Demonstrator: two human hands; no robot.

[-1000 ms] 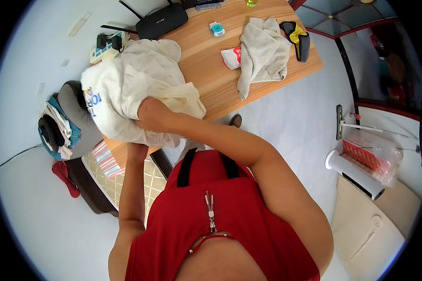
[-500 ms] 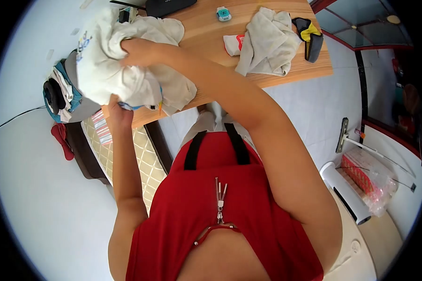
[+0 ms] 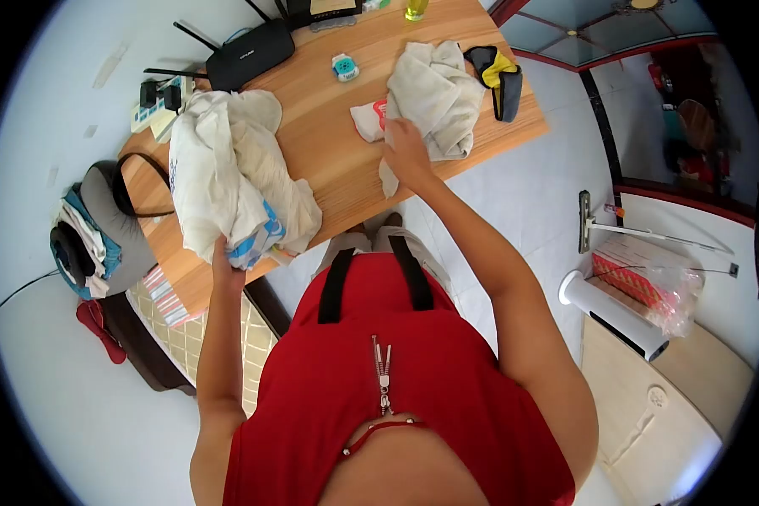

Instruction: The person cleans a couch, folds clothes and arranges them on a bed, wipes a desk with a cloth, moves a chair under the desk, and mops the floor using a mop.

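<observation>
My left hand (image 3: 226, 263) grips the lower edge of a white cloth bundle (image 3: 207, 181) with blue print, at the left of the wooden table. Against its right side lies a cream cloth (image 3: 266, 160). My right hand (image 3: 409, 153) is over the lower left part of a crumpled beige cloth (image 3: 437, 97); its fingertips are hard to make out, and whether they pinch the fabric is unclear. A white and red packet (image 3: 367, 121) lies just left of that cloth. To the cloth's right is a grey and yellow item (image 3: 499, 80).
A black router (image 3: 249, 55) and a power strip (image 3: 156, 105) stand at the table's back left, near a dark band (image 3: 131, 190). A small teal and white device (image 3: 345, 67) lies mid-table. A yellow-green bottle (image 3: 416, 9) stands at the back.
My right hand has left the white bundle and moved right to the beige cloth. The white bundle now rests lower on the table, still in my left hand. The view has shifted.
</observation>
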